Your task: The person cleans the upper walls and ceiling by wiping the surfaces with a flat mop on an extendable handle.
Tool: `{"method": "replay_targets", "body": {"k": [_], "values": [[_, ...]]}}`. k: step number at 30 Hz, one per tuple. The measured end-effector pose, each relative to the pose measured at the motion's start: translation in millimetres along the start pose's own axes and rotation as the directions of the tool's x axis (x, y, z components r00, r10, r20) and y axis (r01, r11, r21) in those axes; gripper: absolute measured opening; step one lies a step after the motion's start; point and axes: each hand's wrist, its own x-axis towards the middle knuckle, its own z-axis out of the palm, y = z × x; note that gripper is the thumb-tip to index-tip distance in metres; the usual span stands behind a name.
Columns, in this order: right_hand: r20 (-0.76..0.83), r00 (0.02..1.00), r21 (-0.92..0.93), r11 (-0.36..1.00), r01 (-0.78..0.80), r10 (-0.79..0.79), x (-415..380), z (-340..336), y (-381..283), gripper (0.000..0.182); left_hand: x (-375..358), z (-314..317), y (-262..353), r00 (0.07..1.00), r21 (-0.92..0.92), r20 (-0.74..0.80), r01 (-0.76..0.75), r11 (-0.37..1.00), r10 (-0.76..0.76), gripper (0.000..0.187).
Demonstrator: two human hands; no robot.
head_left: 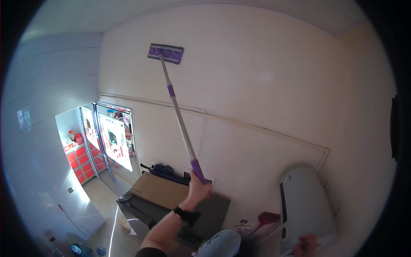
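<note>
My left hand (199,189), with a black watch (186,214) on its wrist, is wrapped round the purple grip of a flat mop (182,124). The metal pole slants up and away to the purple and grey mop head (166,53), which lies flat against the upper part of the pale wall (257,68). Low at the right, my right hand (305,245) overlaps the lower end of a whitish air conditioner (306,205). Its fingers are bent and blurred, and I cannot tell whether they grip anything.
Below my left arm stands a dark cabinet (218,210) bearing a cardboard box (160,190) and a folded dark blue umbrella (167,172). A pipe (265,130) crosses the wall. Left is a mirrored door (115,141) beside red drawers (80,162); a bottle (77,249) stands on the floor.
</note>
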Motion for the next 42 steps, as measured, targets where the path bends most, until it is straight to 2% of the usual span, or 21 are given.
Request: {"method": "replay_targets", "body": {"k": [4,8,10,11,12,15,17,19,21,23,25,27,31,33,35,36,37,38,40,41,42], "values": [[-0.006,1.000,-0.041,0.999,0.017,-0.017,-1.1,1.7,24.0,0.021,78.3,-9.7,35.3,0.988,-0.002,-0.063,-0.144,0.990,0.144,0.065],[-0.033,0.999,-0.038,0.999,0.000,-0.001,6.6,16.0,64.1,0.021,192.7,-12.5,60.2,0.973,0.121,-0.139,-0.169,0.978,0.185,0.068],[-0.034,0.994,0.024,0.994,-0.103,0.104,4.0,18.2,83.7,0.022,221.8,-23.2,101.0,0.973,0.071,-0.076,-0.212,0.975,0.217,0.062],[-0.042,0.994,0.021,0.995,-0.096,0.097,1.1,20.2,93.6,0.022,230.2,-25.2,117.2,0.958,0.033,-0.140,-0.250,0.968,0.252,0.056],[-0.045,0.993,0.052,0.993,-0.110,0.112,-10.9,27.1,102.9,0.022,235.8,-41.3,129.0,0.979,-0.003,-0.051,-0.200,0.980,0.199,0.052],[-0.057,0.992,0.116,0.988,-0.103,0.110,-13.1,34.5,106.5,0.021,232.6,-49.2,149.6,0.985,-0.015,-0.057,-0.162,0.987,0.161,0.055],[-0.072,0.993,0.145,0.986,-0.084,0.096,-15.1,31.8,70.7,0.020,215.2,-54.2,155.7,0.979,0.041,-0.088,-0.182,0.982,0.185,0.057],[0.052,0.997,0.054,0.997,0.060,-0.063,6.5,31.4,32.0,0.018,198.5,-43.4,144.6,0.976,0.031,-0.089,-0.196,0.980,0.198,0.061],[0.061,0.983,0.127,0.978,0.167,-0.176,22.3,38.5,0.9,0.015,176.3,-30.2,122.5,0.972,0.094,-0.109,-0.199,0.975,0.209,0.064],[0.040,0.892,0.037,0.893,0.449,-0.450,47.1,45.8,-30.8,0.014,143.8,-15.4,106.2,0.979,0.102,-0.110,-0.158,0.982,0.169,0.069],[0.160,0.933,0.182,0.939,0.293,-0.322,62.8,62.5,-44.4,0.024,99.8,2.7,92.4,0.985,0.056,-0.079,-0.147,0.988,0.151,0.066],[0.202,0.927,0.314,0.918,0.244,-0.315,85.7,79.6,-76.6,0.031,57.2,21.1,78.7,0.989,-0.002,-0.034,-0.143,0.990,0.143,0.064],[0.103,0.913,0.289,0.891,0.351,-0.394,120.9,138.5,-106.0,0.044,-40.5,40.1,65.2,0.991,-0.049,0.072,-0.112,0.992,0.116,0.064],[0.107,0.911,0.271,0.893,0.358,-0.398,136.2,181.2,-93.3,0.046,-78.2,47.7,38.5,0.932,0.053,0.014,-0.361,0.931,0.361,0.063],[0.112,0.913,0.257,0.899,0.355,-0.393,134.0,196.3,-97.6,0.049,-120.1,50.1,24.0,0.987,0.077,0.068,-0.149,0.986,0.144,0.066],[0.356,0.901,0.286,0.947,0.147,-0.248,133.9,199.3,-104.5,0.049,-133.7,53.0,-9.5,0.984,0.115,0.086,-0.165,0.980,0.156,0.068],[0.577,0.810,0.263,0.963,-0.064,-0.104,132.4,202.5,-105.3,0.050,-143.6,54.8,-39.9,0.979,0.153,0.109,-0.186,0.971,0.171,0.070],[0.574,0.814,0.262,0.962,-0.078,-0.091,129.0,211.0,-99.4,0.050,-158.4,48.8,-39.7,0.979,0.156,0.122,-0.180,0.971,0.162,0.070],[0.690,0.718,0.328,0.925,-0.191,-0.097,118.4,243.7,-67.2,0.051,-190.2,29.6,-27.0,0.970,0.260,0.234,-0.002,0.965,-0.061,0.087],[0.652,0.708,0.491,0.863,-0.121,-0.271,111.0,257.6,-54.4,0.039,-193.2,24.0,-27.9,0.966,0.264,0.247,0.006,0.965,-0.074,0.087],[0.654,0.713,0.486,0.864,-0.136,-0.255,103.0,254.9,-59.5,0.039,-197.3,17.3,-31.3,0.958,0.218,0.272,0.030,0.975,-0.090,0.093]]}}
